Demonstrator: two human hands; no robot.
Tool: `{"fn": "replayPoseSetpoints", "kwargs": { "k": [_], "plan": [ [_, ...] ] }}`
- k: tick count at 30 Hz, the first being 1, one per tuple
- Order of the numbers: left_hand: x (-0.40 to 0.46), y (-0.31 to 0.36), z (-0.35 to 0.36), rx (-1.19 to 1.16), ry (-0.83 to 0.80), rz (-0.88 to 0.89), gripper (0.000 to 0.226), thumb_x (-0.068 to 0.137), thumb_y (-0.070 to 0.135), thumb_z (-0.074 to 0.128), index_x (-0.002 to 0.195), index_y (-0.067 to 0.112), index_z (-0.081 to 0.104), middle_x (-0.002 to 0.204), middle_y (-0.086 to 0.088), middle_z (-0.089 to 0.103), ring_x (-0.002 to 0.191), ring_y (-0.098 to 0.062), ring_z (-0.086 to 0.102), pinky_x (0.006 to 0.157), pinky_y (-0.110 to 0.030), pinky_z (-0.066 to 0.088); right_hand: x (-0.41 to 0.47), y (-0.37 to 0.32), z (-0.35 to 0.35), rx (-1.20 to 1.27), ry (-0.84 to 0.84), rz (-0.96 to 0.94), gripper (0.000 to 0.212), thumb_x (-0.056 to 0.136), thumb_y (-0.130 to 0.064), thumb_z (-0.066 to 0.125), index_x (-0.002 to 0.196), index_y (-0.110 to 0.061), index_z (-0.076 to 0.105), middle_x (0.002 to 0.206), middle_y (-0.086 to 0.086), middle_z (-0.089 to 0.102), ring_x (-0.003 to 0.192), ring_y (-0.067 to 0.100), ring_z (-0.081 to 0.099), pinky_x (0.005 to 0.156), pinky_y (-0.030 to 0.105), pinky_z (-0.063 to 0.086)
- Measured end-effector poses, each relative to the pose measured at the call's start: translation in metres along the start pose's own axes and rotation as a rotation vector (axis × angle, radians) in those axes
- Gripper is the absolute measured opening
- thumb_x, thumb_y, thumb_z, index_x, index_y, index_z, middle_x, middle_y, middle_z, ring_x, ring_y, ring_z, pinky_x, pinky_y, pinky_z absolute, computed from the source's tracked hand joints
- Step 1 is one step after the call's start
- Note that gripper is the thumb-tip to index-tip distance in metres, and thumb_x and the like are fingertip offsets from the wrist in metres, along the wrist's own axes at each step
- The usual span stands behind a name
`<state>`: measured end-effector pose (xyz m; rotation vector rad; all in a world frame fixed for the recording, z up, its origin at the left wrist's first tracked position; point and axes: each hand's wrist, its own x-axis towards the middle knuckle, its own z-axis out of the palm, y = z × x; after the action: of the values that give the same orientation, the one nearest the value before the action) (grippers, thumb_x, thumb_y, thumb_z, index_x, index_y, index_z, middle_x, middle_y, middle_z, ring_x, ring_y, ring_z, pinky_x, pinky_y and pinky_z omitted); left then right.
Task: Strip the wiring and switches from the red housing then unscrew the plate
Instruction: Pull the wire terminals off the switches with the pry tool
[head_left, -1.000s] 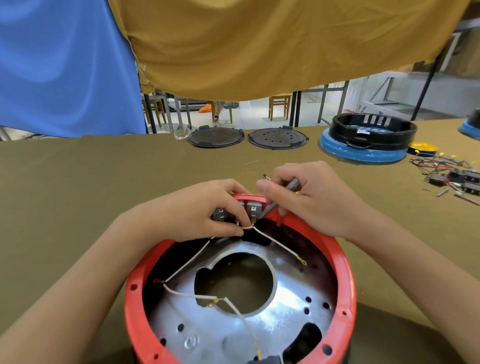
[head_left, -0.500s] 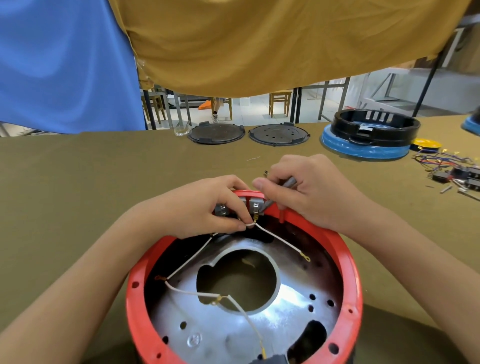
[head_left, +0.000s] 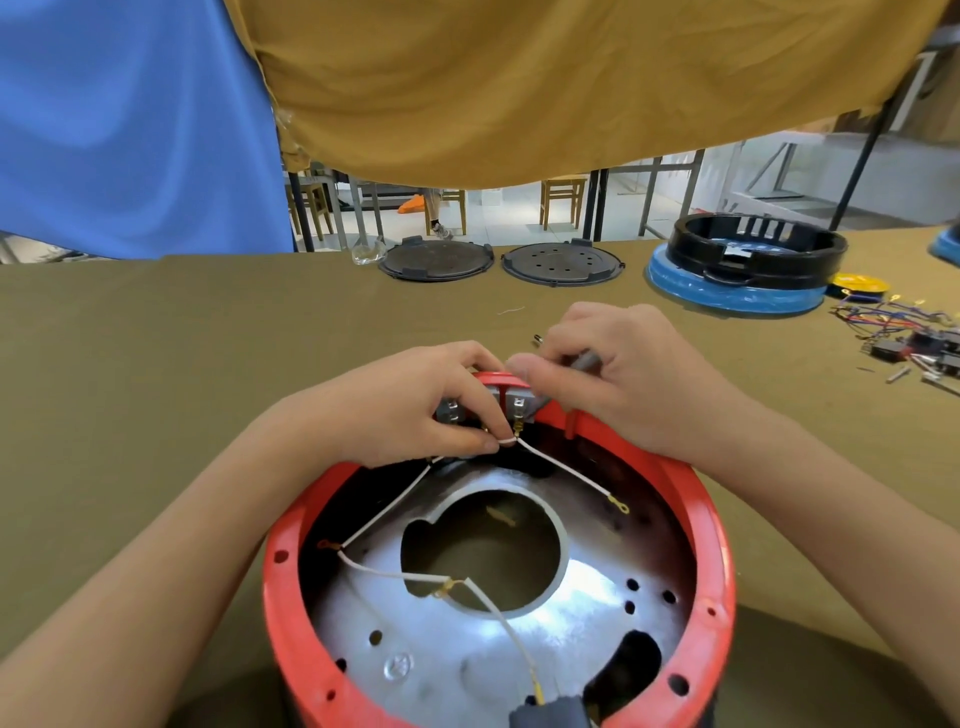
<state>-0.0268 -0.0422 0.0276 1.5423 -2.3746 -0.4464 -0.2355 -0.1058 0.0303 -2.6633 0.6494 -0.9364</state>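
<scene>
The round red housing (head_left: 706, 525) lies open side up in front of me, with a silver metal plate (head_left: 447, 654) inside it. White wires (head_left: 384, 514) with brass terminals run across the plate to grey switches (head_left: 518, 406) at the housing's far rim. My left hand (head_left: 410, 405) pinches a white wire right below the switches. My right hand (head_left: 618, 374) grips a thin grey tool (head_left: 584, 360) against the far rim; its tip is hidden behind my thumb.
Two dark round lids (head_left: 436, 260) lie at the table's far edge. A black ring on a blue base (head_left: 737, 299) stands far right, with a pile of loose wires and switches (head_left: 904, 332) beside it. Blue and mustard cloths hang behind the table.
Both hands stay at the switches. My right thumb has shifted slightly left along the rim, closer to my left fingers. The wire stays pinched.
</scene>
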Motion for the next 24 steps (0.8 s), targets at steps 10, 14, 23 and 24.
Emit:
{"fn": "replayPoseSetpoints", "kwargs": {
  "k": [10, 14, 23, 24],
  "plan": [
    [-0.001, 0.004, -0.001, -0.025, -0.008, -0.018, 0.016, 0.089, 0.028, 0.073, 0.101, 0.038, 0.077, 0.127, 0.012, 0.052, 0.111, -0.005, 0.055, 0.102, -0.031, 0.041, 0.01, 0.004, 0.011, 0.353, 0.082, 0.227, 0.066, 0.105, -0.043, 0.038, 0.062, -0.001, 0.067, 0.065, 0.008, 0.069, 0.076, 0.029, 0.067, 0.081, 0.045, 0.048],
    [-0.001, 0.004, -0.001, -0.026, -0.013, -0.025, 0.016, 0.089, 0.03, 0.073, 0.101, 0.039, 0.077, 0.127, 0.012, 0.052, 0.111, -0.004, 0.054, 0.102, -0.031, 0.041, 0.013, 0.004, 0.012, 0.299, 0.106, 0.267, 0.062, 0.106, -0.034, 0.04, 0.065, 0.004, 0.068, 0.067, 0.008, 0.071, 0.072, 0.029, 0.065, 0.076, 0.044, 0.047],
    [-0.001, 0.004, -0.001, -0.031, -0.019, -0.019, 0.015, 0.089, 0.032, 0.072, 0.095, 0.046, 0.075, 0.126, 0.016, 0.051, 0.112, -0.002, 0.054, 0.102, -0.034, 0.042, 0.014, 0.005, 0.014, 0.285, 0.142, 0.264, 0.059, 0.104, -0.032, 0.046, 0.06, 0.0, 0.068, 0.048, 0.002, 0.06, 0.045, 0.014, 0.051, 0.051, 0.021, 0.04],
    [-0.001, 0.003, -0.002, -0.033, -0.017, -0.021, 0.015, 0.089, 0.033, 0.072, 0.094, 0.046, 0.075, 0.125, 0.016, 0.051, 0.111, -0.001, 0.054, 0.102, -0.033, 0.042, 0.013, 0.006, 0.014, 0.304, 0.138, 0.266, 0.058, 0.104, -0.032, 0.047, 0.059, -0.003, 0.068, 0.047, 0.003, 0.06, 0.043, 0.015, 0.052, 0.049, 0.019, 0.04]
  ]
}}
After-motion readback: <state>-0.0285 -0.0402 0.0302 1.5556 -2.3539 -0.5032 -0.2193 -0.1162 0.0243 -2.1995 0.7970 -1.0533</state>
